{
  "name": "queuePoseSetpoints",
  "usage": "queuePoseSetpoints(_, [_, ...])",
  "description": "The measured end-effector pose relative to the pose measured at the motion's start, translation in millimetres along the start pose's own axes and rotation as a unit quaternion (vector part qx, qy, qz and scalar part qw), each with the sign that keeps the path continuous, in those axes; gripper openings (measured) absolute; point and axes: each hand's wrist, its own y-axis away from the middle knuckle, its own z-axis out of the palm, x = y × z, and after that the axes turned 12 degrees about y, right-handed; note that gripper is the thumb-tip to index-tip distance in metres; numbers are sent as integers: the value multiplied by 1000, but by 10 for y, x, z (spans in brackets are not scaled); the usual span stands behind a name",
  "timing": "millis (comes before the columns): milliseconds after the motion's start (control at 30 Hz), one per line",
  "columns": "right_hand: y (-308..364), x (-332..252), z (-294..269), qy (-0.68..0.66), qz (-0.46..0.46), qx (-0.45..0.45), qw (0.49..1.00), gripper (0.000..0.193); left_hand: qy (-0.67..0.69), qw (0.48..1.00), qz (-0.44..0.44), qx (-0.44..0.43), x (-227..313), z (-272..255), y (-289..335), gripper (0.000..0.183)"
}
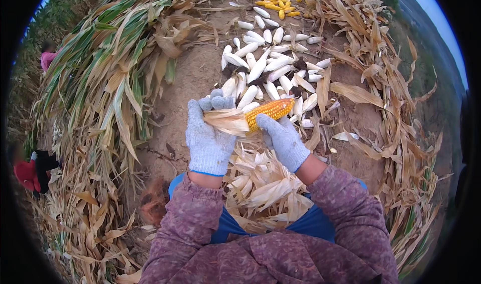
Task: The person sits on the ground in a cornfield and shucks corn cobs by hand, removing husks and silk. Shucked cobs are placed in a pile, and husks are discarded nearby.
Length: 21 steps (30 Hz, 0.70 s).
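Far left of the corn ear (270,114): a person in red (26,176) and, higher at the rim, a person in pink (48,59). Both small; cannot tell what they do. Closer in, left of the ear, a long bank of corn stalks (107,78), green leaves mixed with dry tan. Reddish fibrous clump (156,201) to the ear's lower left, kind unclear.

Just left of the ear: gloved left hand (208,133), closed around the papery husk (228,121) at the ear's base. Ear is orange-yellow, raised in front of the body, tip pointing right and slightly away, most of its kernels bare. Beyond it, a spread of whitish ears (259,66); past those, a small heap of yellow ears (273,7). Nearer the body than the ear, loose dry husks (265,184) between blue trouser legs (313,224).

Gloved right hand (286,139) grips the ear itself, thumb over the kernels, other fingers mostly hidden. Well right of the ear, a bank of dry leaves (371,83).

My reading: husking, partway, husk gathered at the base. Next move calls for a steady right-hand hold and a firm left-hand pull or twist at the join.
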Motion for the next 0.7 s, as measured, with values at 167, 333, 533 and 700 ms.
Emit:
queuePoseSetpoints(167, [-285, 70, -404, -152, 7, 82, 985, 19, -132, 968, 176, 124, 278, 213, -102, 47])
queuePoseSetpoints(333, [-101, -252, -363, -68, -55, 136, 987, 19, -155, 961, 191, 130, 336, 133, -148, 46])
queuePoseSetpoints(533, [-142, -283, -598, 50, -173, 160, 971, 50, -229, 927, 255, 150, 509, 68, -213, 46])
queuePoseSetpoints(700, [-62, -339, -696, 399, -145, 117, 898, 59, -264, 900, 310, 157, 682, 304, -128, 40])
